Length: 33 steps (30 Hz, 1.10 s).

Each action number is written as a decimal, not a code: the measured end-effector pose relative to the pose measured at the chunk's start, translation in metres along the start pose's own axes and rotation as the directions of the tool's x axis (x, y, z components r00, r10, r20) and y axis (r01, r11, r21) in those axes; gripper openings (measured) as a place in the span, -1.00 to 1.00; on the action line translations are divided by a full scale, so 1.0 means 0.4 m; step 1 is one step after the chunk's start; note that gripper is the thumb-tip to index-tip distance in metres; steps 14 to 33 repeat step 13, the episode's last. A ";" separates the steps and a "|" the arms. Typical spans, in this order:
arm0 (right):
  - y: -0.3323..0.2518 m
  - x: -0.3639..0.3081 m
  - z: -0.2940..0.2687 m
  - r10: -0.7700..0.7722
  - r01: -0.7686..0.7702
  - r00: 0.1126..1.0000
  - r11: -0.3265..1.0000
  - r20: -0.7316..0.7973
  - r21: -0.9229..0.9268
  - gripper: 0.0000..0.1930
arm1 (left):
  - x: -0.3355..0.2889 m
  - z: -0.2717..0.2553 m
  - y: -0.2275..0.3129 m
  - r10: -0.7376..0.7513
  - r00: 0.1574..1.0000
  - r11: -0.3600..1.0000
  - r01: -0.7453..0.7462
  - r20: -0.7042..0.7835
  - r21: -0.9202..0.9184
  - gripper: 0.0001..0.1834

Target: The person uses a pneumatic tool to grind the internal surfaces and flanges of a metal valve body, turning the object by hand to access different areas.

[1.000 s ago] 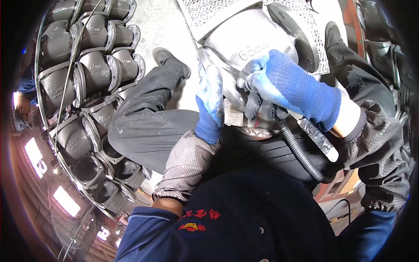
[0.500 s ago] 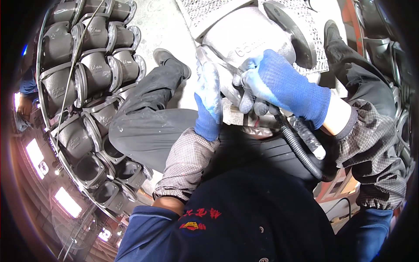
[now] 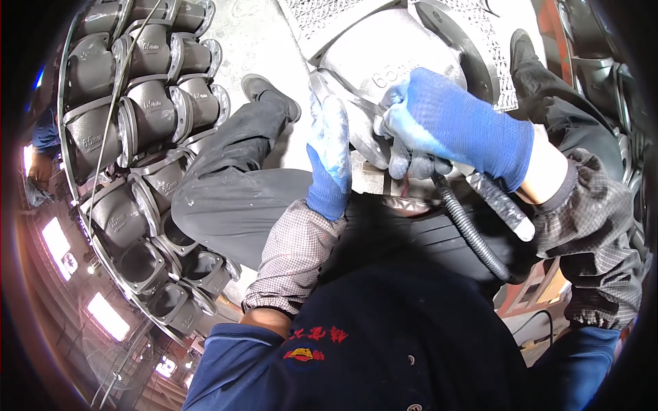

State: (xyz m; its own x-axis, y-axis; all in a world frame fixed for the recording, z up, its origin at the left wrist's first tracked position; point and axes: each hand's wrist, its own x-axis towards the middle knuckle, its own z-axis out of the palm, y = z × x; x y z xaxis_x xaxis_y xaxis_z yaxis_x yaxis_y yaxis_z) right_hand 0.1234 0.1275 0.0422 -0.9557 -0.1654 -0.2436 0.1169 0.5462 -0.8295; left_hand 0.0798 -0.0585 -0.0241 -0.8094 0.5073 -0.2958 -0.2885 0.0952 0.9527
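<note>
A flanged metal casting (image 3: pixel 373 48), bright under the light, sits in front of me between my feet. My left hand (image 3: pixel 330 147), in a blue and pale glove, lies against its near left edge with the fingers stretched out; the thumb is hidden. In its blue glove, my right hand (image 3: pixel 439 127) is closed at the casting's near side. From under that hand sticks out the dark handle (image 3: pixel 499 204) of a hand tool, with a pale end; its working end I cannot make out. A black corrugated hose (image 3: pixel 469 233) runs down from beside the fingers.
Several grey flanged castings (image 3: pixel 151 103) stand stacked in rows on the left, with a thin cable (image 3: pixel 113 109) across them. More castings (image 3: pixel 595 75) stand at the far right. A patterned metal grating (image 3: pixel 322 20) lies beyond the work. Another person's hand (image 3: pixel 40 168) shows at the left rim.
My right hand has shifted slightly to the right. The tool's pale end has swung right and a little up. My left hand has barely moved.
</note>
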 end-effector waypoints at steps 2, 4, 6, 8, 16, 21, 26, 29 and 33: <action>-0.003 0.004 -0.010 -0.007 0.008 1.000 1.000 0.021 -0.012 -0.75 | -0.002 0.008 0.010 0.092 0.995 0.990 -0.088 -0.029 0.114 -0.53; -0.013 0.008 0.006 -0.013 0.013 1.000 1.000 -0.003 -0.019 -0.73 | -0.003 0.008 0.007 0.117 0.992 0.993 -0.117 -0.054 0.004 -0.55; -0.018 0.021 0.023 -0.020 0.019 0.999 1.000 -0.045 -0.022 -0.71 | 0.011 -0.015 0.013 0.020 1.000 0.999 -0.021 0.020 0.036 -0.45; -0.015 -0.029 0.001 0.075 -0.069 0.987 0.996 -0.141 0.050 -0.69 | 0.031 0.035 0.023 -0.047 0.985 0.998 0.038 0.165 0.055 -0.35; -0.119 -0.071 -0.069 0.377 -0.230 0.914 0.790 -0.154 0.568 -0.67 | 0.017 0.038 0.060 -0.038 0.984 0.966 0.081 0.176 -0.244 -0.32; -0.119 -0.071 -0.069 0.377 -0.230 0.914 0.790 -0.154 0.568 -0.67 | 0.017 0.038 0.060 -0.038 0.984 0.966 0.081 0.176 -0.244 -0.32; -0.119 -0.071 -0.069 0.377 -0.230 0.914 0.790 -0.154 0.568 -0.67 | 0.017 0.038 0.060 -0.038 0.984 0.966 0.081 0.176 -0.244 -0.32; -0.119 -0.071 -0.069 0.377 -0.230 0.914 0.790 -0.154 0.568 -0.67 | 0.017 0.038 0.060 -0.038 0.984 0.966 0.081 0.176 -0.244 -0.32; -0.119 -0.071 -0.069 0.377 -0.230 0.914 0.790 -0.154 0.568 -0.67 | 0.017 0.038 0.060 -0.038 0.984 0.966 0.081 0.176 -0.244 -0.32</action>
